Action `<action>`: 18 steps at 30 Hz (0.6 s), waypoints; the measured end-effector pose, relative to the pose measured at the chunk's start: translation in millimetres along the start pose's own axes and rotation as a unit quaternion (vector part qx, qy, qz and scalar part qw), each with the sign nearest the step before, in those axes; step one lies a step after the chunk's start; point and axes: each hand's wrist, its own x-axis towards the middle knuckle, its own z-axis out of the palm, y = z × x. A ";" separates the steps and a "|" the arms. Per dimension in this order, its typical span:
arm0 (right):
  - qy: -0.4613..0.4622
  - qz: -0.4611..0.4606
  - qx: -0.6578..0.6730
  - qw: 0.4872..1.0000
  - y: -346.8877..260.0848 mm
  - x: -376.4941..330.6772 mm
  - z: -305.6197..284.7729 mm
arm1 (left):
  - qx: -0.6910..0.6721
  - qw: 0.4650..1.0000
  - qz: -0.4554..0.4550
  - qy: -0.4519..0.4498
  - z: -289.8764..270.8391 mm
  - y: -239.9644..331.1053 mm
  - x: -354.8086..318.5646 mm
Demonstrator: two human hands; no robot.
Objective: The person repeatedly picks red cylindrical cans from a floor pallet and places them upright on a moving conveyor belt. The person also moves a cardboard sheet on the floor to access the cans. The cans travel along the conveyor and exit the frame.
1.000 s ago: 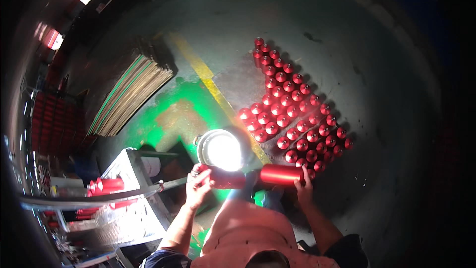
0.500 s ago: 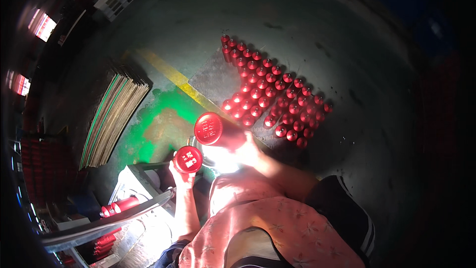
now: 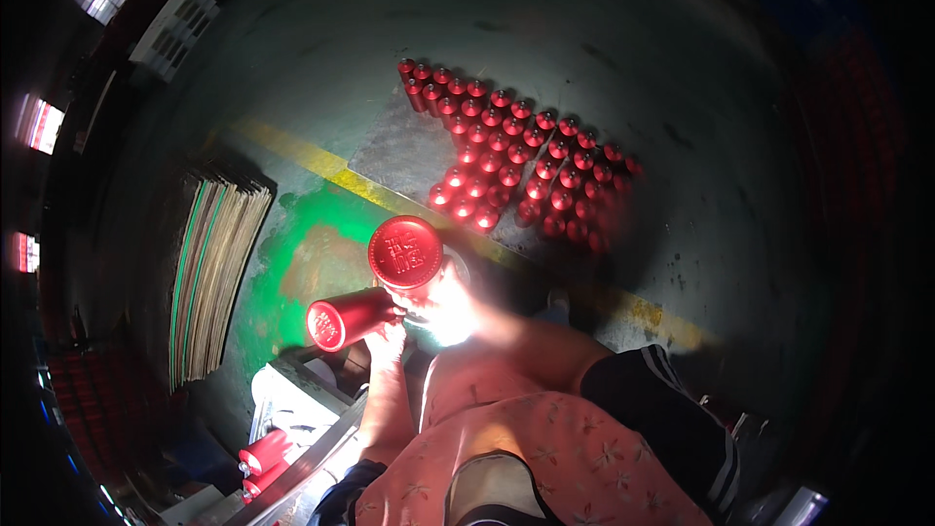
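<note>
My left hand [image 3: 389, 341] grips a red cylinder [image 3: 346, 319] that lies on its side, one end pointing left. A second red cylinder [image 3: 405, 253] is held just above it with its embossed round end facing me. My right hand [image 3: 440, 304] is under that cylinder, mostly washed out by a bright glare. The two cylinders are close together in front of my chest. Both are over a green patch of floor [image 3: 314, 224].
Several red cylinders [image 3: 516, 156] stand in rows on the floor beyond a yellow line [image 3: 331, 171]. A stack of flat sheets [image 3: 214, 273] lies at the left. A white box [image 3: 292, 399] and more red cylinders [image 3: 263, 453] are at the lower left. A white crate [image 3: 175, 29] sits far left.
Both held cylinders have come up closer to me and turned, one now showing its end. My view has swung, so the rows on the floor sit farther up and right.
</note>
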 end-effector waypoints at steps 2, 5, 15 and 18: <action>-0.024 -0.024 -0.028 0.999 2.8 3.8 -6.9 | -0.016 1.000 -0.016 -0.006 11.3 -0.5 2.8; 0.054 -0.055 -0.015 0.997 15.7 -5.6 6.9 | -0.015 0.999 0.021 0.029 18.7 -2.6 4.8; -0.066 -0.091 -0.146 0.983 25.0 -120.1 25.0 | 0.042 0.993 0.035 -0.104 73.0 -66.5 -52.2; -0.027 -0.107 -0.139 0.984 35.0 -170.7 -18.3 | 0.083 0.992 0.022 -0.093 49.9 -66.6 -110.1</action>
